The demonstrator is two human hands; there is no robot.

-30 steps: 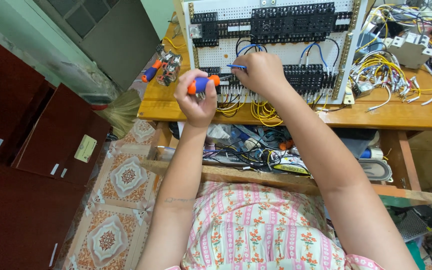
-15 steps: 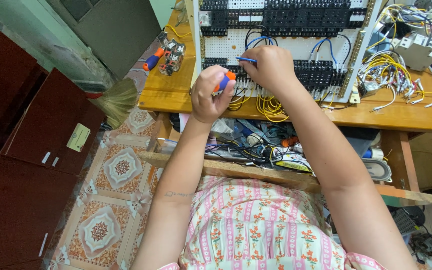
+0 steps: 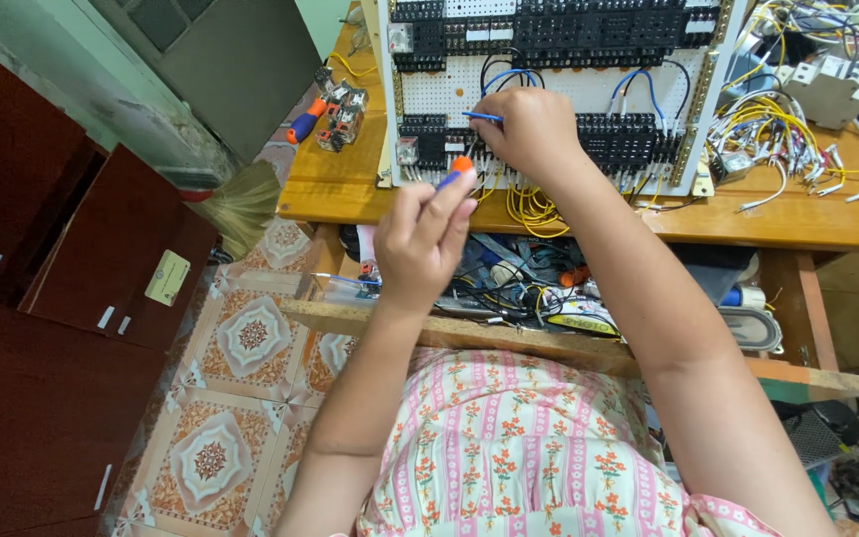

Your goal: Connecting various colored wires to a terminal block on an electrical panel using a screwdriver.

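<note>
Blue wire [image 3: 484, 117] pinched in right hand [image 3: 534, 129] fingers at panel [image 3: 549, 94] terminals on tabletop [image 3: 797, 214]; left hand [image 3: 425, 239] closed around screwdriver [image 3: 454, 171]. Risk: wire slips out, or tip hits neighbouring terminal.

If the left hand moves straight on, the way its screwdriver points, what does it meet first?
Probably the lower row of black terminal blocks on the white panel; the left hand holds the screwdriver short of it, though depth is unclear.
</note>
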